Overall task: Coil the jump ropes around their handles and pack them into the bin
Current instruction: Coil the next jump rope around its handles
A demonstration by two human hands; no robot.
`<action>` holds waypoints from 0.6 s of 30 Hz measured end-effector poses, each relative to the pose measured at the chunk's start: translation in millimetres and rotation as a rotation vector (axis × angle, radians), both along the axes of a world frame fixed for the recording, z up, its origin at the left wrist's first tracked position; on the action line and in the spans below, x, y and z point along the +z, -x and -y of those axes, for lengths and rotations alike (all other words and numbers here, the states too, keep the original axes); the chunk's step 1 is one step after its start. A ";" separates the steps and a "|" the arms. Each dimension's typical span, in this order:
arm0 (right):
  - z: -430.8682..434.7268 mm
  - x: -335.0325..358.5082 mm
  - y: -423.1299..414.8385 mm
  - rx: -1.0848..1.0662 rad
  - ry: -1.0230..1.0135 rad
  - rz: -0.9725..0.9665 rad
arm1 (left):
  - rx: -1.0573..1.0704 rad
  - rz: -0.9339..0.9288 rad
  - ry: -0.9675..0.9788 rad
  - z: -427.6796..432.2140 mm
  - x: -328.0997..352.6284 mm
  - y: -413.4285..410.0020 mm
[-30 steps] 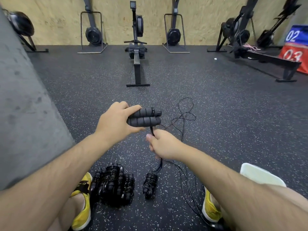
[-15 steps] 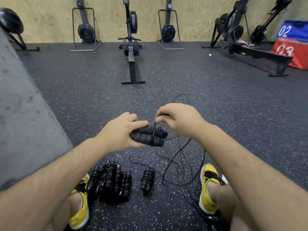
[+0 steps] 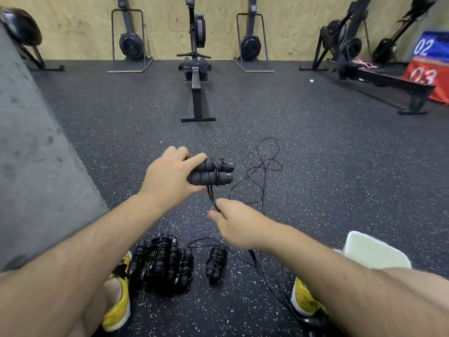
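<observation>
1. A dark speckled floor is seen.
2. A pile of coiled ropes is laid below the left hand.
3. One coiled rope is laid below the right hand.
4. Loose rope is strewn right of both hands.

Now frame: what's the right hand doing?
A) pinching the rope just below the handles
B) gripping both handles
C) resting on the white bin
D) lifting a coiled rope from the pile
A: the right hand pinches the rope that runs down from the paired handles, which the left hand grips.
</observation>
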State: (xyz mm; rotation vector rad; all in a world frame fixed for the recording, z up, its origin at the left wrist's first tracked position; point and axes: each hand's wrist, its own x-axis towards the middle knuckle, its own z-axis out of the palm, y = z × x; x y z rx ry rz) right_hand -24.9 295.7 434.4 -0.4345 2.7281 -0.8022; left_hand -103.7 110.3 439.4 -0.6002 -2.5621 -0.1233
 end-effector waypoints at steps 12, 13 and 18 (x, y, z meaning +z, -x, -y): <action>-63.8 46.6 51.4 0.030 -0.216 -0.490 | -0.418 0.131 0.048 -14.0 -2.8 -16.4; -68.8 41.3 57.1 0.028 -0.133 -0.448 | -0.447 0.161 0.017 -15.3 1.2 -19.8; -67.9 6.9 60.2 0.040 0.309 -0.233 | -0.478 0.335 -0.153 -10.0 24.3 -31.0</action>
